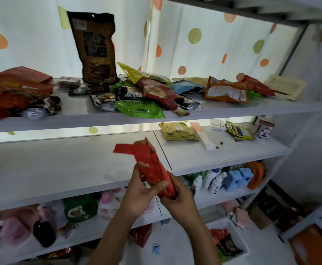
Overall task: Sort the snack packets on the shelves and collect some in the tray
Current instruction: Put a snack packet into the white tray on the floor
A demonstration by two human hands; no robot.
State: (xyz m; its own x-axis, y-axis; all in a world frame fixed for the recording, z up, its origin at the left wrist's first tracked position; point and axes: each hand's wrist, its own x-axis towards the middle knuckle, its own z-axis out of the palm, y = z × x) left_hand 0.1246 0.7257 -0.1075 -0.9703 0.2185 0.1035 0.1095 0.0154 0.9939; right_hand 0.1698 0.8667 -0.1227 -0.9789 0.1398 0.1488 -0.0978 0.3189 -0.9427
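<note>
Hands both clamp one red packet: left hand and right hand gripping its lower end, above the middle shelf's front edge.

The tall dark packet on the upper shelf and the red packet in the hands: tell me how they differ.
The tall dark packet stands upright against the dotted curtain, while the red packet is tilted in mid-air. The dark packet is brown-black with large lettering and touched by no hand; the red one is gripped by the left hand and the right hand. The red packet's top flap is folded over; the dark one's top is flat. Both are snack packets.
</note>
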